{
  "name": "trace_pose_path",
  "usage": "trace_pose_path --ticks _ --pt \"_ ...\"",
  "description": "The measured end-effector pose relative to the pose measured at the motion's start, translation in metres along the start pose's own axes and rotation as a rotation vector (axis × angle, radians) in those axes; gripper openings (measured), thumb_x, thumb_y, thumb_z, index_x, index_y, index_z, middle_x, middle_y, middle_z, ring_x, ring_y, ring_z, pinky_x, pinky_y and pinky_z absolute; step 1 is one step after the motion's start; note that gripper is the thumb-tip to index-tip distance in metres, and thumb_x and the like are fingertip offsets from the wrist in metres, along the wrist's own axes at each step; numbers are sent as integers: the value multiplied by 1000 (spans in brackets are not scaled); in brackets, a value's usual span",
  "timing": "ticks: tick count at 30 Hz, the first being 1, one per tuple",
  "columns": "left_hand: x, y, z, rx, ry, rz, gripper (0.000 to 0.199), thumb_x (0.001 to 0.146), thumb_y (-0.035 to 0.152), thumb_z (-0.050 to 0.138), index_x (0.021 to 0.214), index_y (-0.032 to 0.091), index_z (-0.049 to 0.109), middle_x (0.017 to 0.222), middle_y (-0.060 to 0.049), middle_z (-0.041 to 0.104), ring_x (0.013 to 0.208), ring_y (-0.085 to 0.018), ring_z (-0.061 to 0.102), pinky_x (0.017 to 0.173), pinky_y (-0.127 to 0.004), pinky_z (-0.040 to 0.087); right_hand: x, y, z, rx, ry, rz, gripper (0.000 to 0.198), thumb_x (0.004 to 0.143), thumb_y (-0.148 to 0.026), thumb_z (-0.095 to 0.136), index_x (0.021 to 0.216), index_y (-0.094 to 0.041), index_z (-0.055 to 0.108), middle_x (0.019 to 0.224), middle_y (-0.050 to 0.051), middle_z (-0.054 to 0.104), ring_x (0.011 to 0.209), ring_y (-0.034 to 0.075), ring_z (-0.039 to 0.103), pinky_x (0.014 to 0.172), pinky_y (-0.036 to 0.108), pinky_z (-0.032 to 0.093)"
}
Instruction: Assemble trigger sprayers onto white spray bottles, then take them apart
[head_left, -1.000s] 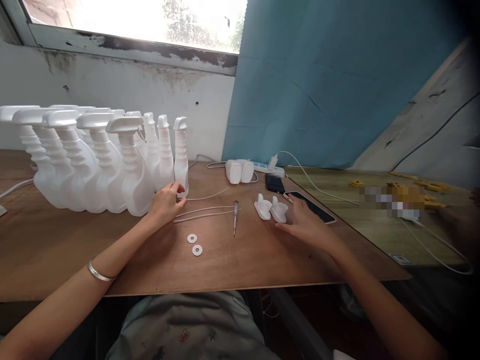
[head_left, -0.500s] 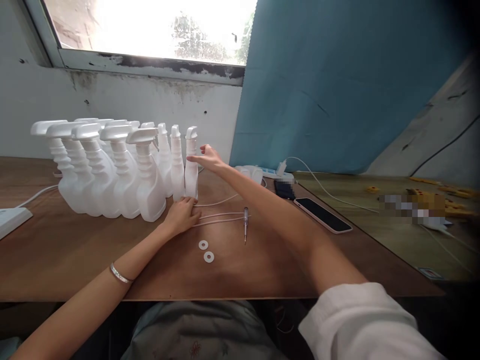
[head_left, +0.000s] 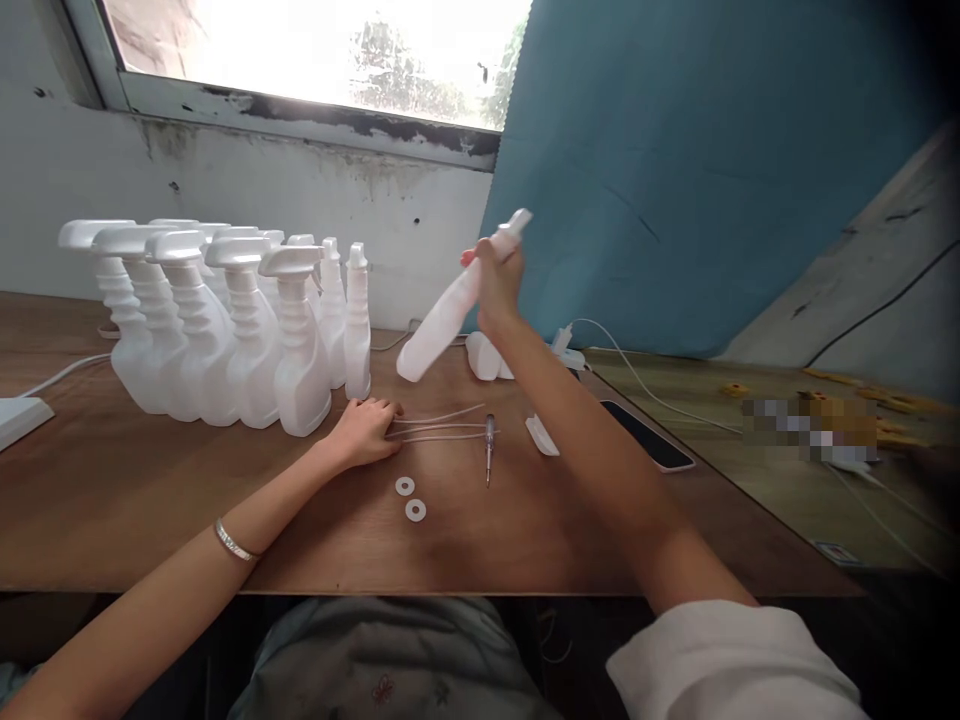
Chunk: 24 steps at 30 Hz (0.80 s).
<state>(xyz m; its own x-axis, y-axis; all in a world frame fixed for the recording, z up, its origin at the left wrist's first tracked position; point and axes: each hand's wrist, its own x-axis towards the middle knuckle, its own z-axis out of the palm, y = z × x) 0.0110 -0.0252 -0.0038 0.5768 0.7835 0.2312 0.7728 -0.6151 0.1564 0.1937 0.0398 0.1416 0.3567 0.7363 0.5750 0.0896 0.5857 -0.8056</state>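
My right hand (head_left: 501, 285) is wrapped round the neck of a white plastic spray bottle (head_left: 439, 325). The bottle is tilted in the air above the table, its base pointing down to the left. My left hand (head_left: 366, 432) rests on the table with bent fingers over the near ends of several thin white tubes (head_left: 442, 428); its fingertips are partly hidden. The far tube ends reach a clear-handled screwdriver (head_left: 490, 440). Two white ring washers (head_left: 405, 486) lie close in front of my left hand. More spray bottles (head_left: 300, 370) stand upright in rows at the left.
Beyond my right forearm lie a phone (head_left: 649, 435) and a white power strip (head_left: 571, 358) with a cable. A small white piece (head_left: 541, 436) and a white bottle-like object (head_left: 484, 357) are near that arm. A white box (head_left: 24, 422) sits at the left edge.
My right hand has taken hold of the end bottle of the row, lifted it and carried it right, tilting it. My left hand has stayed almost in place; one tube lies slightly nearer.
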Motion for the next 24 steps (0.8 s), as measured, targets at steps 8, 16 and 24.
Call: trace_pose_path --ticks 8,16,24 --pt "3 24 -16 -102 547 77 81 66 47 62 130 15 26 137 -17 34 126 -29 33 99 -41 29 -38 -54 -45 225 140 88 32 74 -50 48 71 -23 33 75 1 50 90 18 57 74 34 50" --pt "-10 26 -30 -823 652 -11 57 58 49 67 102 17 50 110 -11 59 104 -28 53 87 -40 44 -53 -34 -54 333 58 221 24 70 -39 56 70 -22 40 69 -4 50 78 13 61 65 26 53" --pt "5 36 -22 -1867 125 -290 52 75 53 38 109 15 47 71 -5 62 50 -15 57 61 -35 51 -47 -15 -65 602 153 319 23 67 -27 63 63 -21 41 57 -8 49 56 5 56 61 18 53"
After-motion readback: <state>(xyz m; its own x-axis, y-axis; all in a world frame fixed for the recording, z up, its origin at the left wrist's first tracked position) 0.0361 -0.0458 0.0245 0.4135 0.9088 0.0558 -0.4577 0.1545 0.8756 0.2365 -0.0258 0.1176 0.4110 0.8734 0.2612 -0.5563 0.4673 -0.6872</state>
